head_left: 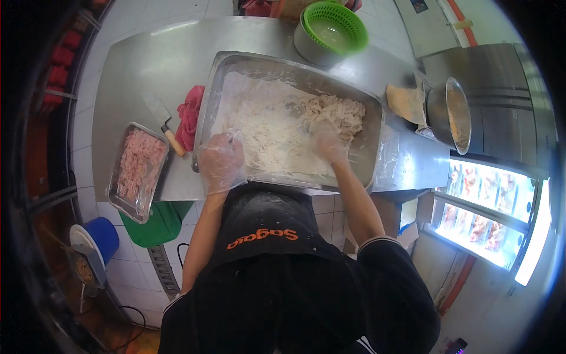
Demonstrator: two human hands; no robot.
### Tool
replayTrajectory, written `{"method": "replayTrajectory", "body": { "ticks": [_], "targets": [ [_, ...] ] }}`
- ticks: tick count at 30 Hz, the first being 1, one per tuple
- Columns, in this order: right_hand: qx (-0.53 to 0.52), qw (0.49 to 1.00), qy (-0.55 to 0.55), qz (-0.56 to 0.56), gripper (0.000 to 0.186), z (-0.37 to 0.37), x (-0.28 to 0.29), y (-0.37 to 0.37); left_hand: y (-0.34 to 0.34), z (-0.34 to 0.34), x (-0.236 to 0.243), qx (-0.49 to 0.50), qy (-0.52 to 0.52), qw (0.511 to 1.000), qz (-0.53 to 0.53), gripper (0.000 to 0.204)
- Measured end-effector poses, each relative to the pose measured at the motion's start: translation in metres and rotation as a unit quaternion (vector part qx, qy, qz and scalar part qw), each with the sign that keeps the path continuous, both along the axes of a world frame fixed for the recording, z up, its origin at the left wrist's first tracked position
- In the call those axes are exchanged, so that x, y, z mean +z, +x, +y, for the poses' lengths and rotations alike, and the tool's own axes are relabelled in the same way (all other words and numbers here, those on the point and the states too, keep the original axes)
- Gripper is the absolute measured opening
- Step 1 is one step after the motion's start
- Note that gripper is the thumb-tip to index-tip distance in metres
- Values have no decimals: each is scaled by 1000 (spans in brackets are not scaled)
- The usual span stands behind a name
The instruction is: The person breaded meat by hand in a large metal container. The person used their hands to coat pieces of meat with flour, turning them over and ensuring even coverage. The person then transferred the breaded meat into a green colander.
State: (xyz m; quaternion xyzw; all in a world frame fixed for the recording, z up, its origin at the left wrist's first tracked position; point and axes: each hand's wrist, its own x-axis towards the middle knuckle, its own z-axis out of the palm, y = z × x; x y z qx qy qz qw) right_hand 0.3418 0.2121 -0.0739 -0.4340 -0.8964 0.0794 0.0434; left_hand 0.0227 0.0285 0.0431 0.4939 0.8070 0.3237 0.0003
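A large rectangular metal tray (377,130) on the steel table holds a broad bed of white flour (265,130). Floured, lumpy pieces (342,112) are heaped at its right side. My left hand (223,158), in a clear plastic glove, is closed over the tray's near left corner, its fingers curled. In the flour beside the heap is my right hand (325,141), gloved too; its fingers are blurred and partly hidden, so their pose is unclear. To the left, a smaller metal tray (160,171) contains pink raw meat pieces (141,159).
A wooden-handled scraper (170,135) and a red cloth (190,115) lie between the trays. Behind stands a pot with a green colander (336,29). At the right are a metal bowl (457,115) and a lit display fridge (486,200). A green bin (153,227) stands below the table.
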Motion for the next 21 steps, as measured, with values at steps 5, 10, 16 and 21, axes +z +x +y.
{"method": "replayTrajectory", "body": {
  "ticks": [5, 10, 16, 21],
  "targets": [
    [-68, 993, -87, 31, 21, -20, 3, -22, -5, 2, -2, -8, -13, 1000, 15, 16],
    [102, 990, -37, -96, 17, -31, -8, -31, -3, -4, 0, -6, 4, 1000, 4, 16],
    [28, 998, 38, 51, 19, 22, 31, 11, -6, -4, 1, -19, -11, 1000, 4, 15],
    [-96, 995, 22, 34, 33, 1, 153, -89, -5, -7, 7, -7, 28, 999, -18, 13]
  ]
}}
